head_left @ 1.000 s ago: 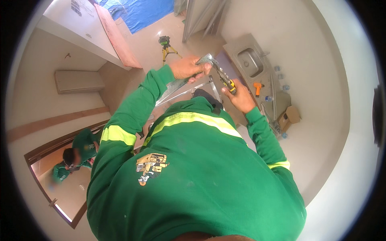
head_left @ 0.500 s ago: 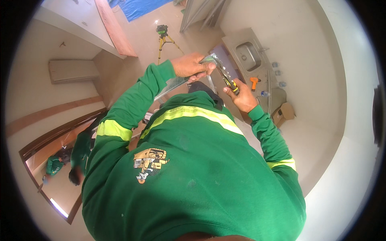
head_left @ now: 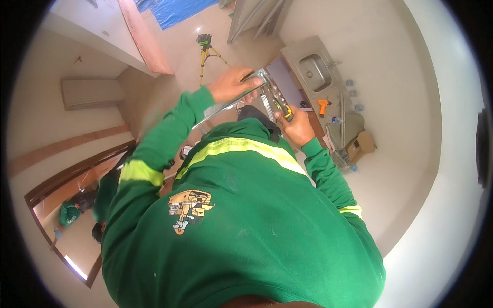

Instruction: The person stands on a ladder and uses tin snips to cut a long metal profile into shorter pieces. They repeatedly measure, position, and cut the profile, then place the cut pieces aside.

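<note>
Left hand (head_left: 233, 85): clamped on a shiny metal strip (head_left: 218, 108), pretty much at its upper end
Right hand (head_left: 297, 126): wrapped round the yellow-and-black handles of a plier-type tool (head_left: 282, 106)
Tool head: right up by the strip's end, honestly can't tell if it's biting
Strip: slants down-left, just past the green shirt (head_left: 246, 205)
Counter (head_left: 334, 94): orange drill (head_left: 322, 106) near a steel sink (head_left: 315, 73)

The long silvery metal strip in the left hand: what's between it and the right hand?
In the head view, metal pliers with yellow-and-black handles: the right hand holds them, and their head reaches the strip's end by the left hand.
</note>
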The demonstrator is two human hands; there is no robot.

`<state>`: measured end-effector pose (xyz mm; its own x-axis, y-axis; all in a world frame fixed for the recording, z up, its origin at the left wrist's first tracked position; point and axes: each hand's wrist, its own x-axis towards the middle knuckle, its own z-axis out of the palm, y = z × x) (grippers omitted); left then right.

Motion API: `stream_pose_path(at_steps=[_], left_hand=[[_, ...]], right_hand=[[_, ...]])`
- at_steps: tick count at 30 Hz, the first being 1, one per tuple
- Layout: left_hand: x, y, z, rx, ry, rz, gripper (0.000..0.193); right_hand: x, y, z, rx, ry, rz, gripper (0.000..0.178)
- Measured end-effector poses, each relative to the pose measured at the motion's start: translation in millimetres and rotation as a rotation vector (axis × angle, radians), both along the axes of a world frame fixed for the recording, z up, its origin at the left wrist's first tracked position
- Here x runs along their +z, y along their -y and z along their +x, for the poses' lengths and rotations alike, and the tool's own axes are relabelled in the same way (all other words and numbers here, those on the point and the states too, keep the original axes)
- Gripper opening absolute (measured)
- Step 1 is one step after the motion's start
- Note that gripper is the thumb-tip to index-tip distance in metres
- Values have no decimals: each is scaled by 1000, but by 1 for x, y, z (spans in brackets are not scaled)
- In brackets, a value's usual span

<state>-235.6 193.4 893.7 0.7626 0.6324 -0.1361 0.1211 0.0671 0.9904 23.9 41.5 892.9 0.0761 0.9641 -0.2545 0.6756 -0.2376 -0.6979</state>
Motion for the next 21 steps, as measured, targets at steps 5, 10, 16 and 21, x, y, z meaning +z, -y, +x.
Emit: stream_pose_path(at_steps=[5,10,16,21], left_hand=[[19,14,-13,94,-163,96,53],[21,2,-12,33,-100,-35,59],[11,-4,-12,-9,-71,-22,64],[7,4,-5,-62,-21,-93,65]], right_hand=[[14,3,-20,-29,38,-24,52],[20,-4,-23,-34,-11,-37,53],[15,-11,-26,-55,65,-76,49],[-9,0,-22,-84,59,4,42]])
